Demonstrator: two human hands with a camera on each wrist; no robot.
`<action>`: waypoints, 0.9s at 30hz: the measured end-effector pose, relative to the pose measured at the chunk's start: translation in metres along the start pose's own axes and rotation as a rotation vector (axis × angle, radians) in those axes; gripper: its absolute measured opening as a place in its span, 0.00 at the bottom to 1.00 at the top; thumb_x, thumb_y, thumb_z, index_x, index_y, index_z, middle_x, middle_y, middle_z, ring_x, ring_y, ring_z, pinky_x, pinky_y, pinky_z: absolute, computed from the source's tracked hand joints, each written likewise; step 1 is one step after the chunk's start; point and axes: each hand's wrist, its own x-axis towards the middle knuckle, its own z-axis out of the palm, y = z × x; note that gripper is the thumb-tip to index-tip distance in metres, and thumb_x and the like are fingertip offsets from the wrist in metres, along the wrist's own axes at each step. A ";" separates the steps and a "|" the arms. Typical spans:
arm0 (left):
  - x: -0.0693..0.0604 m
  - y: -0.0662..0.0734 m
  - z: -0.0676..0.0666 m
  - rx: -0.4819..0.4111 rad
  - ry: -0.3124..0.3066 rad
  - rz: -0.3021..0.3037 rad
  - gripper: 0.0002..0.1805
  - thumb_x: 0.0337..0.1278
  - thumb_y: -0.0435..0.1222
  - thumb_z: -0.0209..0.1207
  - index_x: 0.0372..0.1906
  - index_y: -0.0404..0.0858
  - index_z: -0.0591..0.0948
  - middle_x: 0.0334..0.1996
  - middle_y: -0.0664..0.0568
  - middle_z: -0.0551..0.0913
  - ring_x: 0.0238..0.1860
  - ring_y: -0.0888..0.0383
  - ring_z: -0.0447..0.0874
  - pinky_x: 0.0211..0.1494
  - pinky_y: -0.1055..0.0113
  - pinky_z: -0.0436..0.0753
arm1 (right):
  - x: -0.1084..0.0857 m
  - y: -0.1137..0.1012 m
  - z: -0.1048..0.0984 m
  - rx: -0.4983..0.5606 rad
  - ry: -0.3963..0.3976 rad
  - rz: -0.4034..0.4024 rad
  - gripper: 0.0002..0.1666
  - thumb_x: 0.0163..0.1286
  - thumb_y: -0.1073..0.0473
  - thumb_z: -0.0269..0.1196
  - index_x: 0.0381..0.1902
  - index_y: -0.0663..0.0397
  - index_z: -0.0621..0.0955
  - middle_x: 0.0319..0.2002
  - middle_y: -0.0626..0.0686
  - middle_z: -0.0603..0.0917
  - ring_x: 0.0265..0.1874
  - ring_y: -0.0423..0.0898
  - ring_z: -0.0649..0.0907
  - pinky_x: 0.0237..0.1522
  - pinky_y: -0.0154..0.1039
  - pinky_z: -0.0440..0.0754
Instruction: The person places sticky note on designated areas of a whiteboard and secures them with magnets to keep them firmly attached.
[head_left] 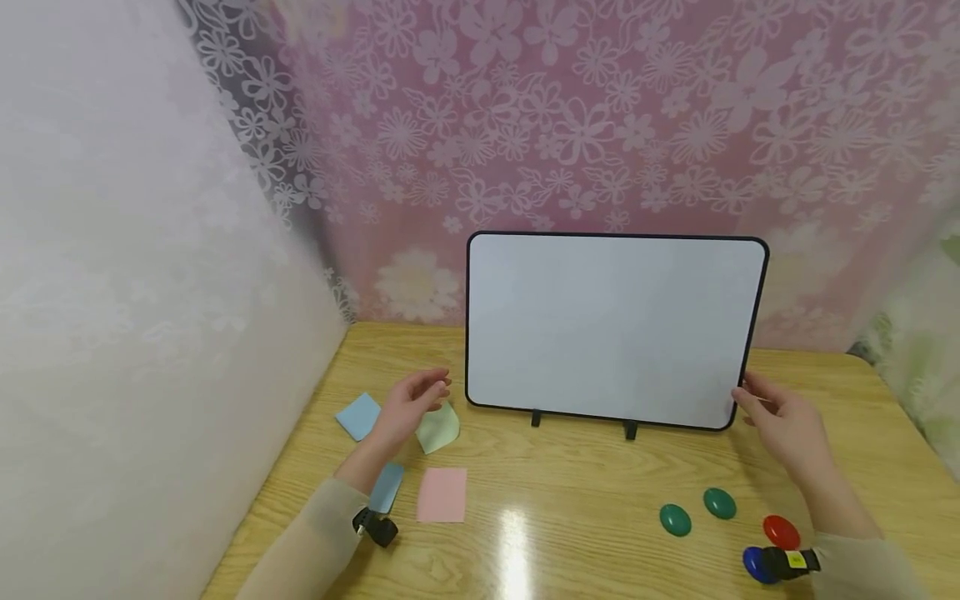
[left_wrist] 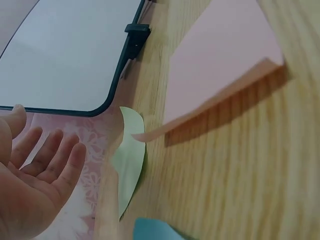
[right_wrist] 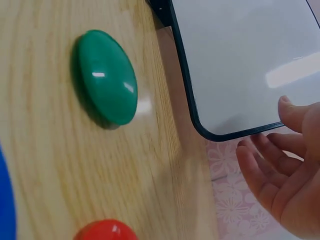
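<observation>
A whiteboard (head_left: 615, 325) with a black frame stands upright on short black feet (head_left: 631, 430) at the back of the wooden table. By its lower right edge, my right hand (head_left: 787, 425) pinches the frame, thumb on the white face and fingers behind, as the right wrist view shows too. My left hand (head_left: 408, 407) hovers just left of the board, apart from it in the head view, its fingers loosely bent and holding nothing. Under and beside that hand lie a pale green sticky note (head_left: 438, 428) and a blue one (head_left: 360, 416).
A pink note (head_left: 442, 495) and another blue note (head_left: 386, 488) lie at front left. Two green magnets (head_left: 676, 520), a red magnet (head_left: 782, 532) and a blue magnet (head_left: 759, 565) sit at front right. Behind the table hangs a pink floral curtain (head_left: 555, 125); a white wall (head_left: 150, 275) is on the left.
</observation>
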 end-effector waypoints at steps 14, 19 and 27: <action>-0.026 -0.008 -0.028 0.110 0.035 -0.012 0.26 0.81 0.38 0.61 0.73 0.29 0.76 0.67 0.37 0.81 0.66 0.40 0.82 0.63 0.54 0.84 | -0.022 -0.006 0.002 -0.151 -0.035 0.002 0.47 0.84 0.41 0.60 0.77 0.78 0.63 0.67 0.75 0.77 0.59 0.76 0.80 0.46 0.66 0.84; -0.034 -0.009 -0.043 0.171 0.098 0.006 0.25 0.78 0.36 0.64 0.71 0.29 0.78 0.64 0.35 0.82 0.62 0.44 0.83 0.59 0.63 0.85 | -0.027 -0.006 0.001 -0.153 -0.079 -0.005 0.49 0.83 0.41 0.61 0.78 0.77 0.61 0.68 0.76 0.75 0.60 0.76 0.79 0.45 0.65 0.86; -0.042 -0.012 -0.072 0.367 0.153 0.003 0.26 0.74 0.35 0.67 0.71 0.33 0.79 0.64 0.38 0.83 0.61 0.45 0.84 0.61 0.56 0.84 | -0.031 -0.005 0.002 -0.185 -0.175 -0.039 0.45 0.83 0.42 0.62 0.75 0.79 0.67 0.64 0.76 0.79 0.57 0.75 0.82 0.47 0.66 0.85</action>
